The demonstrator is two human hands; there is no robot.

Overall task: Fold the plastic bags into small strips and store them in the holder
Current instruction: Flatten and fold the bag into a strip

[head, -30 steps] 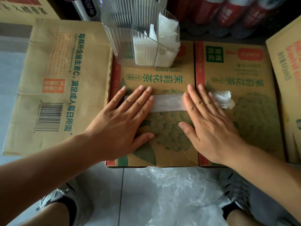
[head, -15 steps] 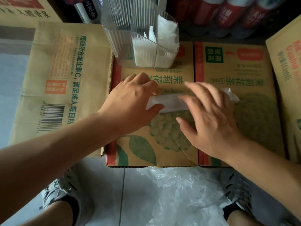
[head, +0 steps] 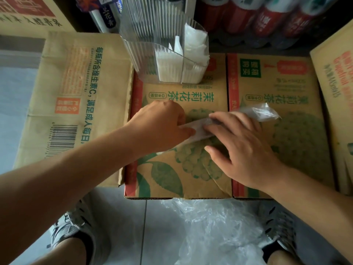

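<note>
Mostly flat translucent bag strip (head: 199, 131), crinkled loose right end

Cardboard box (head: 191, 180) under a clear holder (head: 152, 54) and a plastic strip (head: 198, 130), on tiled floor (head: 124, 220).

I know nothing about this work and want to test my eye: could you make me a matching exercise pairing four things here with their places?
Things:
1. plastic strip
2. clear holder
3. loose plastic bags
4. red-labelled bottles

Places:
a. on the floor, between the shoes
b. at the very back, top right
c. on the middle of the cardboard box
d. upright at that box's far end, folded bags inside

Pairs: 1-c, 2-d, 3-a, 4-b
</note>
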